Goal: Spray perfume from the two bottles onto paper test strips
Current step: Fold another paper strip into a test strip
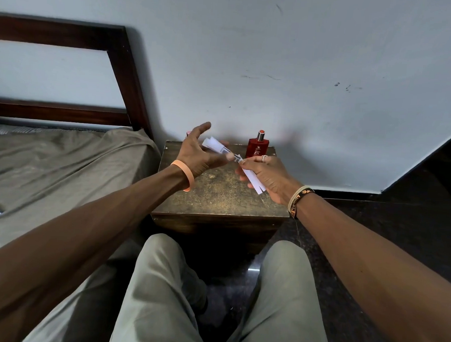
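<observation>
Both hands' grips pinch paper strips [222, 148] above the bedside table's [217, 194] bare centre, red bottle [257, 146] at its back edge.

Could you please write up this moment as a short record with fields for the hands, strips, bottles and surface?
left hand: left hand, fingers spread, thumb and fingertip pinching paper strips
right hand: right hand gripping the strips' other end
red bottle: red bottle upright at back of wooden stand, untouched
second bottle: mostly hidden behind left hand
spraying: not begun
</observation>
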`<state>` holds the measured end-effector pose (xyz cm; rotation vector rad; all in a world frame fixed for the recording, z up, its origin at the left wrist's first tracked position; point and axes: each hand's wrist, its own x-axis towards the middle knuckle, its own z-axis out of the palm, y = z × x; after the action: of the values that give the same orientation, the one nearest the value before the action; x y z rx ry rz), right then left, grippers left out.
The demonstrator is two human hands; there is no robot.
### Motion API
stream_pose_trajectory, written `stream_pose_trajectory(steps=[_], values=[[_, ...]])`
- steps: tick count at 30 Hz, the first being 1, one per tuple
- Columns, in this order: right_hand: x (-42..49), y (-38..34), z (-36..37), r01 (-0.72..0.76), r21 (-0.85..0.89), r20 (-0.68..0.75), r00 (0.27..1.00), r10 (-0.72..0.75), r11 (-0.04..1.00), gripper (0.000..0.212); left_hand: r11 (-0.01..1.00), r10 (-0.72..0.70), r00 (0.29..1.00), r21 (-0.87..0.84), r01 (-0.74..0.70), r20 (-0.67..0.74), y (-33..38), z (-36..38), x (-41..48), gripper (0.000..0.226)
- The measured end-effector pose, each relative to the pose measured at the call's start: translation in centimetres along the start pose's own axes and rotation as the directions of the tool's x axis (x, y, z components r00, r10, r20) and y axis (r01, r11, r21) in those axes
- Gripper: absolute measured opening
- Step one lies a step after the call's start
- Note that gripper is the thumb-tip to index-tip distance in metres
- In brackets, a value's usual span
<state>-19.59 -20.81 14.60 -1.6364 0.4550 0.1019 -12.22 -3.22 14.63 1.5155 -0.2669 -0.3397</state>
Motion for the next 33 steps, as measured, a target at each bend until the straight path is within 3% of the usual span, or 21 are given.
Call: stream_pose_trajectory(steps=[2, 4, 8, 11, 15, 28, 33], values=[[-0.1, -0.1, 0.1, 0.003, 0.01, -0.005, 1.0, -0.003, 1.0, 0.013, 0.995, 0.012, 0.996, 0.1, -0.02, 0.084, 0.0, 0.2, -0.4, 0.101], [0.0, 0.0, 0.1, 0.008, 0.027, -0.001, 1.0, -0.008, 1.0, 0.011, 0.969, 0.025, 0.988, 0.239, -0.061, 0.151, -0.1, 0.6, -0.6, 0.099], [0.0, 0.0, 0.3, 0.007, 0.016, 0.005, 1.0, -0.007, 1.0, 0.009, 0.868, 0.088, 0.977, 0.467, -0.17, 0.192, -0.5, 1.7, -0.7, 0.075], [0.0, 0.2, 0.3, 0.016, 0.019, 0.029, 0.999, -0.016, 1.0, 0.015, 0.809, 0.188, 0.97, 0.536, -0.243, 0.157, -1.0, 2.0, -0.4, 0.05], [0.0, 0.1, 0.2, 0.021, 0.02, 0.054, 0.998, -0.022, 1.0, 0.03, 0.84, 0.173, 0.967, 0.484, -0.244, 0.187, -1.7, 1.8, -0.1, 0.036], [0.1, 0.1, 0.3, 0.007, -0.034, 0.035, 0.999, -0.005, 0.999, 0.018, 0.967, -0.085, 0.938, 0.254, -0.003, 0.335, -2.0, 0.8, -0.5, 0.034], [0.1, 0.3, 0.3, 0.047, -0.134, 0.038, 0.998, -0.042, 0.99, 0.021, 0.989, -0.129, 0.961, 0.107, 0.106, 0.244, -2.0, 0.9, -0.6, 0.03]])
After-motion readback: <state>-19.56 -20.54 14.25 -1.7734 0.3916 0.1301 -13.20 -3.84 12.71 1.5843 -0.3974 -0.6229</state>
